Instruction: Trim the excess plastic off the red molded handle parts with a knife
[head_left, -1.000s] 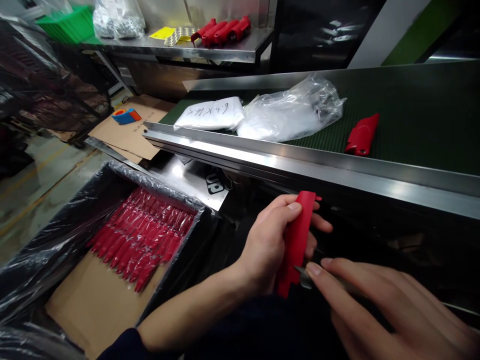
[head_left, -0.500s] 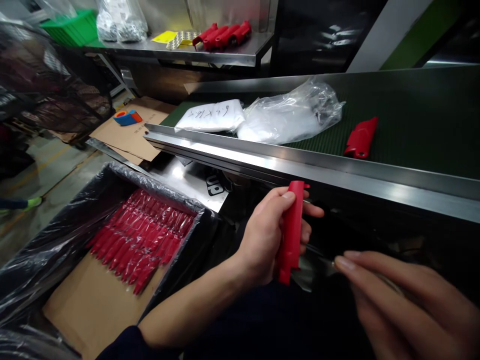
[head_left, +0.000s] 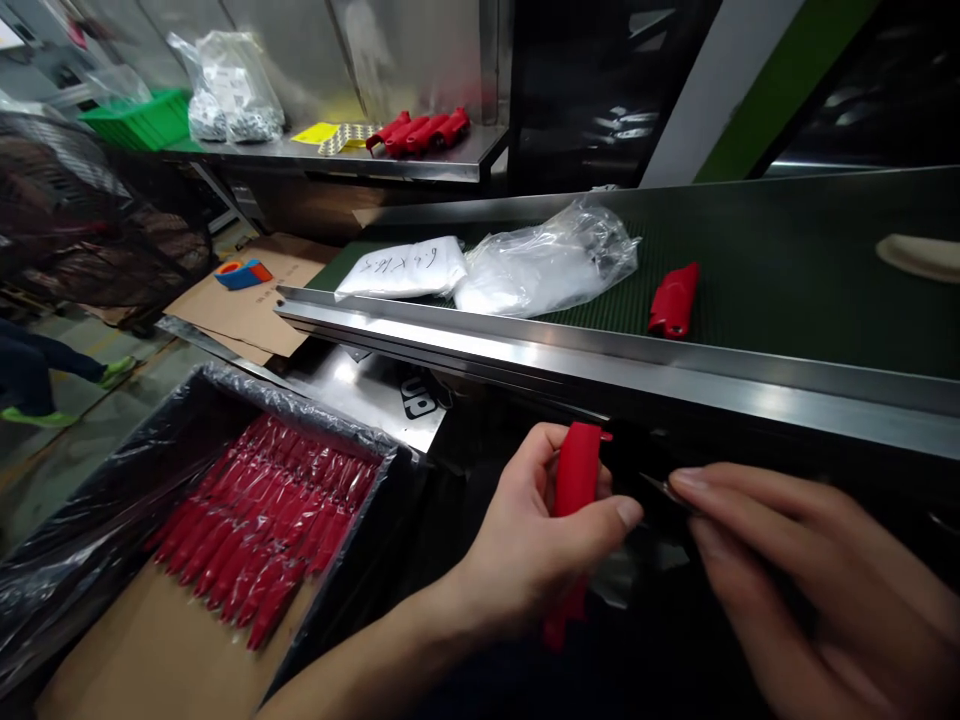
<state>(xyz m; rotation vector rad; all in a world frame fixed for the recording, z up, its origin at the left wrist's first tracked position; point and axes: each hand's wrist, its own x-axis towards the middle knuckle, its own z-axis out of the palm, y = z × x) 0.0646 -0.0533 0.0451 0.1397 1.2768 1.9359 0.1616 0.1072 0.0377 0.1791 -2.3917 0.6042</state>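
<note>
Basically, the left hand [head_left: 536, 520] closes around a red plastic part [head_left: 576, 480], keeping it upright near the small metal blade [head_left: 661, 489] pinched in the right hand [head_left: 795, 570]. Matching red parts [head_left: 262, 530] lie in rows in a plastic-lined carton [head_left: 127, 480] to the left, where they are kept together.

I have the left hand [head_left: 536, 530] closed around an upright red plastic part [head_left: 576, 470], thumb across its face. The right hand [head_left: 814, 570] pinches a small metal blade [head_left: 664, 490], its tip just beside that part; I cannot confirm contact. Beyond the steel rail [head_left: 600, 365], a second red part [head_left: 673, 300] lies on the green conveyor belt [head_left: 787, 270] near a clear plastic bag [head_left: 547, 265]. To the left, a plastic-lined carton [head_left: 127, 490] holds rows of red parts [head_left: 259, 530].
</note>
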